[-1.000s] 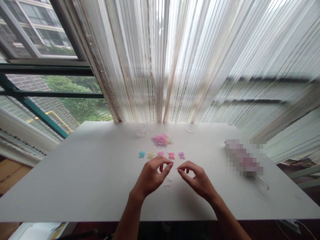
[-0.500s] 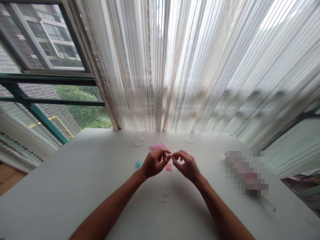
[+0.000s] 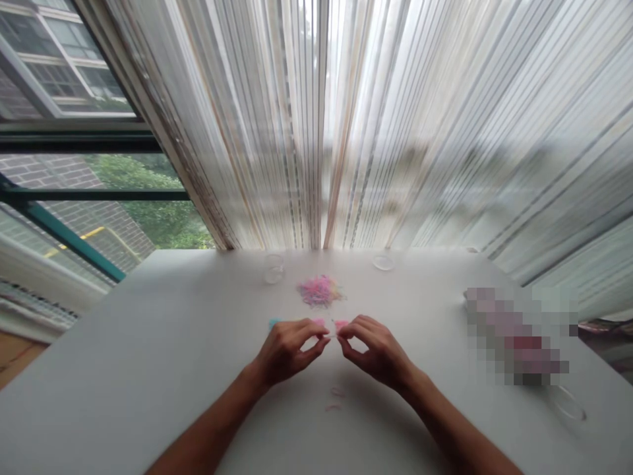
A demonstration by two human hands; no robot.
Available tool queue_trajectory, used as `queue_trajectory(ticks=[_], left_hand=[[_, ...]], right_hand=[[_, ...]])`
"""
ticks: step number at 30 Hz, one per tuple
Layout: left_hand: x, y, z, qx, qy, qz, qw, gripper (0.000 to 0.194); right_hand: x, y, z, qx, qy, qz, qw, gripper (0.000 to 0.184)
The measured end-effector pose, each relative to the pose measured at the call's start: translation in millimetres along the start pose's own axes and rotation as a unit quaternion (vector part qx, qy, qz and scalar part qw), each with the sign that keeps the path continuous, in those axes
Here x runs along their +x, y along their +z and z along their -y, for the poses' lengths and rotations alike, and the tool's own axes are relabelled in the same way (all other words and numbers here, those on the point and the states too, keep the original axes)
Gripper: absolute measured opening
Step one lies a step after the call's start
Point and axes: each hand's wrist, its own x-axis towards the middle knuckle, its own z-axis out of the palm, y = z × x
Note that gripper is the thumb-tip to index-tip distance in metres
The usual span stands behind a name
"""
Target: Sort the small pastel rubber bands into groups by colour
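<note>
My left hand and my right hand face each other low over the white table, thumbs and forefingers pinched. Between the fingertips stretches a thin pale rubber band, held at both ends; it is small and blurred. Just beyond the hands lies a loose pile of small multicoloured bands, mostly pink. Partly covered by my fingers are a teal patch, a pink patch and a coral-pink patch. Nearer me, between my forearms, are two pale loops.
A clear round container stands at the table's far left, and a clear round lid or dish at far right. On the right is a blurred-out pinkish object with a loop strap. Curtains hang behind the white table.
My hands have drawn slightly apart and come nearer me, with a gap now between the fingertips. The pile of bands is more exposed. The view has shifted a little.
</note>
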Motion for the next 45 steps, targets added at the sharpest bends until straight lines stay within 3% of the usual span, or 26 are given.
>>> queue_trajectory(ticks=[19, 24, 45], left_hand=[[-0.6, 0.0, 0.5, 0.001, -0.008, 0.023, 1.000, 0.007], [-0.5, 0.8, -0.3, 0.001, -0.007, 0.013, 1.000, 0.007], [-2.3, 2.2, 2.4, 0.005, -0.009, 0.011, 1.000, 0.008]], right_hand=[[-3.4, -1.9, 0.7, 0.003, 0.012, 0.029, 1.000, 0.015], [-4.6, 0.5, -1.9, 0.002, 0.010, 0.041, 0.999, 0.007], [-2.8, 2.3, -1.2, 0.028, 0.024, 0.009, 0.999, 0.010]])
